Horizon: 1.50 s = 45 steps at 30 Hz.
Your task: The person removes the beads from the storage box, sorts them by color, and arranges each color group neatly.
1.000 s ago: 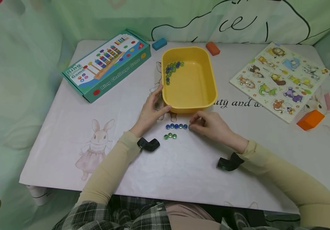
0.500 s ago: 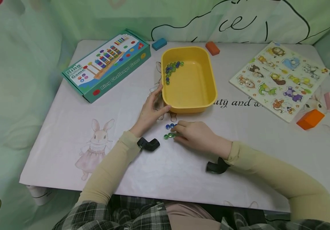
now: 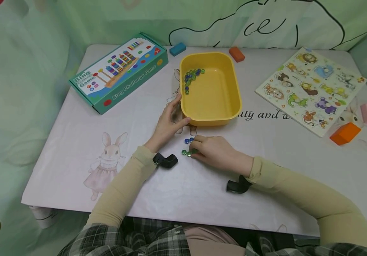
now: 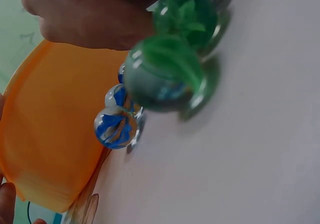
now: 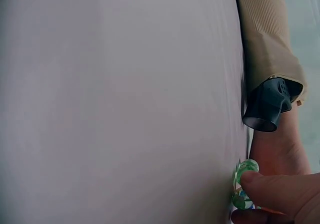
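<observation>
Leftward since earlier, right hand [image 3: 213, 152] pinches green glass marbles [image 3: 186, 153] before the yellow plastic tub [image 3: 234, 106]; left hand [image 3: 167, 124], fingers spread, touches its corner.

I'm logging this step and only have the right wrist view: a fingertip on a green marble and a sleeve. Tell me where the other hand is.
Observer: The left hand rests on the table, its fingers against the near left corner of the yellow tub.
Operator: Report what else lies by my marble.
Observer: The green marbles lie in a short row beside the right hand, and blue marbles lie just beyond them, toward the tub.
Operator: State what is in the tub.
Observer: A cluster of blue and green marbles sits in its far left corner; the rest of the floor is bare.
</observation>
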Tool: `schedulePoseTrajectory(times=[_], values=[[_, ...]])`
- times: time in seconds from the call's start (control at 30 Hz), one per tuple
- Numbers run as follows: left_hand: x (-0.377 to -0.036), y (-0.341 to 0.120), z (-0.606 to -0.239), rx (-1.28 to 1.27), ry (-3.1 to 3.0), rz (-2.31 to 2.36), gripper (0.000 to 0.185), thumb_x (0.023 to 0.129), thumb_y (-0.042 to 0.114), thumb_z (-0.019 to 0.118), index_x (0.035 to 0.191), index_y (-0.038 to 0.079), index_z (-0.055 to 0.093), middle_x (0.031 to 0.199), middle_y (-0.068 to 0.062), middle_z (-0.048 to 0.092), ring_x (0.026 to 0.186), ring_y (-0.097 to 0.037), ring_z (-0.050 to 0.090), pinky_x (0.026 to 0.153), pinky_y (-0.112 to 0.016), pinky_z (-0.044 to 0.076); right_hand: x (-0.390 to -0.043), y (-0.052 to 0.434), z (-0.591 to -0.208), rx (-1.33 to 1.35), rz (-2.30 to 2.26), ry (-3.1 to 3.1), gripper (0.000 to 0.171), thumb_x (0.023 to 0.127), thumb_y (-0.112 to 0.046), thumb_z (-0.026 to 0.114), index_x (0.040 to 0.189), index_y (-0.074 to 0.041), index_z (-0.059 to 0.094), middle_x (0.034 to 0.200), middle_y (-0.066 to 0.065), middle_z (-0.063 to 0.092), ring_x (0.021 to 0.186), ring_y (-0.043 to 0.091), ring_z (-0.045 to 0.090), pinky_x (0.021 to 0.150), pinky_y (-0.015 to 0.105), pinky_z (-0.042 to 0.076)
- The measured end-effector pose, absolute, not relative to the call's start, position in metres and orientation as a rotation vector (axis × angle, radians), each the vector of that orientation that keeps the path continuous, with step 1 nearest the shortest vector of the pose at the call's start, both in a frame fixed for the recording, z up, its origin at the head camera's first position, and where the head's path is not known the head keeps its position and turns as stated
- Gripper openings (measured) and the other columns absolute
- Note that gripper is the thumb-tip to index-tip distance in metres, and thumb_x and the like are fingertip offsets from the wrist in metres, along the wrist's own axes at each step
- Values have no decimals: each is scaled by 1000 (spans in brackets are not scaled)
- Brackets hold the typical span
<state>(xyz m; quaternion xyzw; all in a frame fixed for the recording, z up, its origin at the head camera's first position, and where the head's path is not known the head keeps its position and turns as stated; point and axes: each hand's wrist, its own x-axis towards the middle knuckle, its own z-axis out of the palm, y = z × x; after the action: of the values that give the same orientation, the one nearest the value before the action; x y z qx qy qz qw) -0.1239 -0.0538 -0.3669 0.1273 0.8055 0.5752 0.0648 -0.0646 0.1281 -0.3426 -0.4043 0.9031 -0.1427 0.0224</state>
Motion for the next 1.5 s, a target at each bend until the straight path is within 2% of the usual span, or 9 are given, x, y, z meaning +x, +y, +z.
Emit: schedulePoseTrajectory(times=[0.17, 0.4, 0.63, 0.87, 1.07, 1.5], values=[[-120, -54, -357, 376, 2421, 1732, 72, 88, 17, 63, 147, 15, 22, 155, 5, 17, 140, -15, 21, 117, -35, 15, -65, 127, -344, -1255, -439, 2798, 14, 80, -22, 72, 88, -11, 67, 83, 0, 61, 65, 11, 60, 53, 26, 50], [-129, -56, -380, 413, 2439, 1755, 73, 86, 29, 65, 146, 26, 23, 153, 16, 16, 140, -10, 21, 116, -36, 16, -63, 125, -342, -1196, -406, 2797, 14, 81, -22, 70, 89, -11, 67, 84, 0, 62, 67, 12, 61, 53, 26, 50], [-129, -56, -380, 400, 2449, 1748, 73, 86, 31, 65, 146, 28, 23, 152, 17, 17, 139, -10, 22, 116, -37, 17, -63, 125, -343, -1145, -412, 2817, 13, 82, -23, 70, 88, -12, 66, 81, -1, 61, 65, 11, 59, 51, 26, 48], [-129, -56, -380, 402, 2440, 1756, 73, 86, 28, 65, 146, 26, 23, 153, 15, 17, 140, -11, 21, 116, -36, 16, -62, 124, -341, -1143, -428, 2812, 23, 79, -30, 72, 92, -12, 66, 84, 0, 60, 67, 12, 60, 50, 27, 48], [-129, -56, -381, 418, 2459, 1748, 73, 86, 27, 65, 146, 26, 23, 152, 17, 18, 138, -8, 24, 115, -30, 18, -62, 119, -342, -1186, -376, 2835, 29, 77, -35, 73, 93, -13, 64, 85, -1, 54, 61, 11, 54, 46, 28, 45], [-130, -55, -382, 413, 2453, 1755, 74, 86, 28, 66, 146, 26, 24, 151, 19, 19, 137, -5, 24, 115, -29, 18, -62, 112, -343, -1227, -345, 2828, 18, 81, -27, 70, 92, -14, 63, 86, -1, 57, 63, 14, 59, 47, 30, 46]])
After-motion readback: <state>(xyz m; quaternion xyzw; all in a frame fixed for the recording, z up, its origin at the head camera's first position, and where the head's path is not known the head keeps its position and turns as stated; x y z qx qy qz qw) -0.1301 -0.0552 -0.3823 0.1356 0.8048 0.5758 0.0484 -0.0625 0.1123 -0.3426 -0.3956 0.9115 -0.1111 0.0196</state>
